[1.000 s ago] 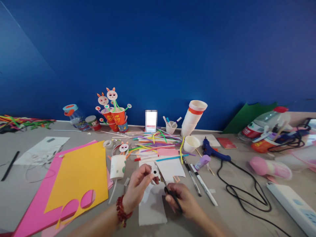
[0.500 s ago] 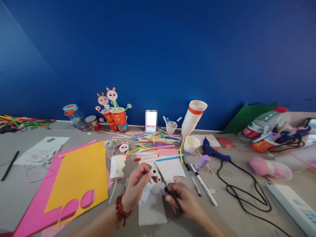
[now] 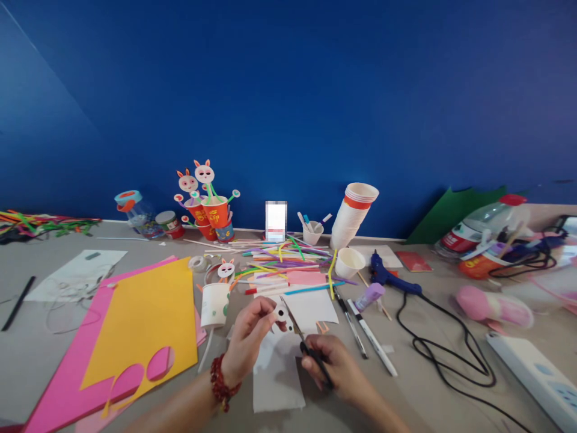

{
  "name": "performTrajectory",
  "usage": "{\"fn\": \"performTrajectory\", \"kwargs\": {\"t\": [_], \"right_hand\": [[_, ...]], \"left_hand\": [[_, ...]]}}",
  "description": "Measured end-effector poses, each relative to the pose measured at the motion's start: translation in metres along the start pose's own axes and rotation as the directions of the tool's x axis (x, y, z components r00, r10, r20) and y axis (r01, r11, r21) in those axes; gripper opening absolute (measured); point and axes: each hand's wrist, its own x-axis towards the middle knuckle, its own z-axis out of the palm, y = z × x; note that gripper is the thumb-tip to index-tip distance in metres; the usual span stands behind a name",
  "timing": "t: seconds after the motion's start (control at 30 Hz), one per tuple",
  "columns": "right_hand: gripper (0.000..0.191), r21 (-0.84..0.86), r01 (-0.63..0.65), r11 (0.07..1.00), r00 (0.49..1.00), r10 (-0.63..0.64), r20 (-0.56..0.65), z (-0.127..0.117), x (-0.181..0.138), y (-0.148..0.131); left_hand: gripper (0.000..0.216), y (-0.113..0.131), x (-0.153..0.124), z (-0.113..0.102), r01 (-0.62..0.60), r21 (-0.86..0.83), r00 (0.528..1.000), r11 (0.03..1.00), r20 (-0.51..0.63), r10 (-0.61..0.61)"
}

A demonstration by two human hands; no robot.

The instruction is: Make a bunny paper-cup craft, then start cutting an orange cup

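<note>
Between thumb and fingers, my left hand pinches a small white paper piece with a black dot on it. Black-handled scissors are gripped in my right hand, their blades pointing up and left beside the paper piece. Whether the blades touch it I cannot tell. Another black dot shows just below, near the blades. Beneath both hands lies a white sheet. To the left stands a white paper cup with a small rabbit face above it.
Yellow sheet with cut-out holes lies on pink paper at left. Coloured sticks spread behind my hands. Pens, a purple glue stick, a blue glue gun with black cord and a white power strip occupy the right.
The paper piece in my left hand has shifted and turned very slightly beside the scissor blades. Everything else stays where it was.
</note>
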Motion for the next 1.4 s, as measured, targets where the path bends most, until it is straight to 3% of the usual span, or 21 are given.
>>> {"fn": "performTrajectory", "kwargs": {"t": [0.33, 1.1, 1.4], "right_hand": [[0.071, -0.068, 0.01, 0.998, 1.0, -0.011, -0.013, -0.0012, 0.0006, -0.0006], [0.073, -0.079, 0.008, 0.997, 1.0, -0.01, -0.022, 0.0016, 0.0017, 0.0037], [0.072, -0.1, 0.02, 0.995, 0.999, -0.023, -0.029, 0.0024, 0.0025, 0.0037]], "left_hand": [[0.022, 0.0031, 0.0023, -0.0022, -0.035, 0.042, 0.999, 0.998, -0.014, 0.036], [0.02, 0.001, 0.0043, -0.0021, -0.059, -0.057, 0.997, 0.997, -0.055, 0.056], [0.018, -0.0046, 0.0056, -0.0064, -0.072, -0.033, 0.99, 0.997, -0.123, 0.067]]}}
